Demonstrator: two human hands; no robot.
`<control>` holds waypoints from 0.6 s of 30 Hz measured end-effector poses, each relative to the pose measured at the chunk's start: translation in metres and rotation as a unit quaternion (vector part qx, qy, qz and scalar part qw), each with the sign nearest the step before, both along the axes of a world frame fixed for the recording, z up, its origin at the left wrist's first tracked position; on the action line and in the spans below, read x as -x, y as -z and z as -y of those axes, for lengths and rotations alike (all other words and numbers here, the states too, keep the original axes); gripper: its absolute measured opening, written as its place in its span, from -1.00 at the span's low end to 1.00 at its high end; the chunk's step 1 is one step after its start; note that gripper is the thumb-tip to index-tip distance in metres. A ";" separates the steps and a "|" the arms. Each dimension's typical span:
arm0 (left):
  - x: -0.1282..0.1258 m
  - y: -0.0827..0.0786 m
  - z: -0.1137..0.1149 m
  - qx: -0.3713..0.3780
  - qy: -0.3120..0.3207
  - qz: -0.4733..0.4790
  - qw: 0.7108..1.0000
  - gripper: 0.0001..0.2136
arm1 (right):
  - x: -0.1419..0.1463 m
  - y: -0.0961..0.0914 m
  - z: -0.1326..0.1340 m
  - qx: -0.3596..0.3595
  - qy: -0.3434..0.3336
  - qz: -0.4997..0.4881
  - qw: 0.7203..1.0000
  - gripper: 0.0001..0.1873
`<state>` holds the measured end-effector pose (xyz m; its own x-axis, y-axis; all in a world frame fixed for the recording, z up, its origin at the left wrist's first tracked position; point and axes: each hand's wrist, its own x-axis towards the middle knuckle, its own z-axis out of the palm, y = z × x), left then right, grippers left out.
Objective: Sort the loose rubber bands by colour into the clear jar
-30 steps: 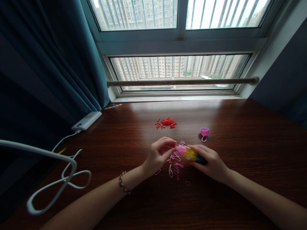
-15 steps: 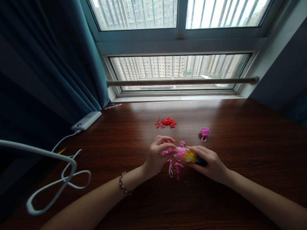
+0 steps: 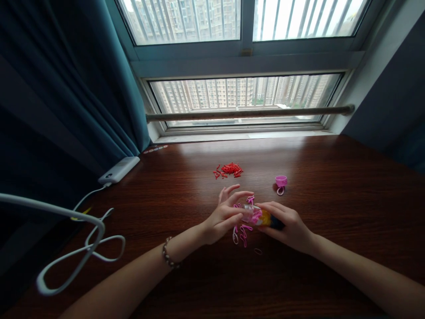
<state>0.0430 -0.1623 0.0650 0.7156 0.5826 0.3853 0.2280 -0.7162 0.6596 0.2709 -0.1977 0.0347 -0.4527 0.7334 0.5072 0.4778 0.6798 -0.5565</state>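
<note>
My right hand (image 3: 288,225) grips a small clear bottle (image 3: 262,216) lying on its side, filled with pink, yellow and dark small rubber bands. My left hand (image 3: 226,212) is at the bottle's mouth, thumb and forefinger pinched at pink bands there, the other fingers spread upward. Several loose pink and white bands (image 3: 242,233) lie on the wooden table (image 3: 332,186) just below the hands. A beaded bracelet is on my left wrist.
A pile of red bands (image 3: 229,169) lies farther back. A pink bottle cap (image 3: 280,181) sits to the right of it with a band beside it. A white power bank (image 3: 118,169) and looped white cable (image 3: 83,248) lie at the left, by a teal curtain (image 3: 83,88).
My left hand moved right to the bottle's mouth and its outer fingers spread. Fewer pink bands lie loose under the hands. The view shifted slightly.
</note>
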 end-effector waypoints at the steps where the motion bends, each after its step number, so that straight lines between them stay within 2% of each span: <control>1: 0.001 -0.001 0.000 0.008 0.003 0.012 1.000 -0.72 | 0.000 0.000 0.000 0.003 0.007 -0.011 1.000 -0.52; 6: 0.004 0.000 -0.001 0.038 -0.066 0.152 0.986 -0.77 | -0.004 -0.002 -0.002 0.035 0.026 -0.083 0.996 -0.54; 8: 0.002 0.001 0.000 0.054 -0.091 0.203 0.973 -0.72 | -0.002 -0.003 -0.001 0.061 0.033 -0.118 0.990 -0.56; 11: -0.006 0.002 0.002 0.085 -0.091 0.199 0.972 -0.56 | 0.008 -0.007 -0.001 0.120 0.031 -0.191 0.974 -0.60; 13: -0.013 0.001 0.005 0.122 -0.081 0.187 0.971 -0.57 | 0.021 -0.011 -0.002 0.162 -0.002 -0.246 0.956 -0.62; 16: -0.022 -0.004 0.011 0.206 -0.081 0.242 0.945 -0.66 | 0.039 -0.017 -0.008 0.209 -0.062 -0.280 0.935 -0.59; 18: -0.021 -0.009 0.012 0.246 -0.090 0.292 0.920 -0.66 | 0.044 -0.020 -0.011 0.209 -0.050 -0.243 0.946 -0.53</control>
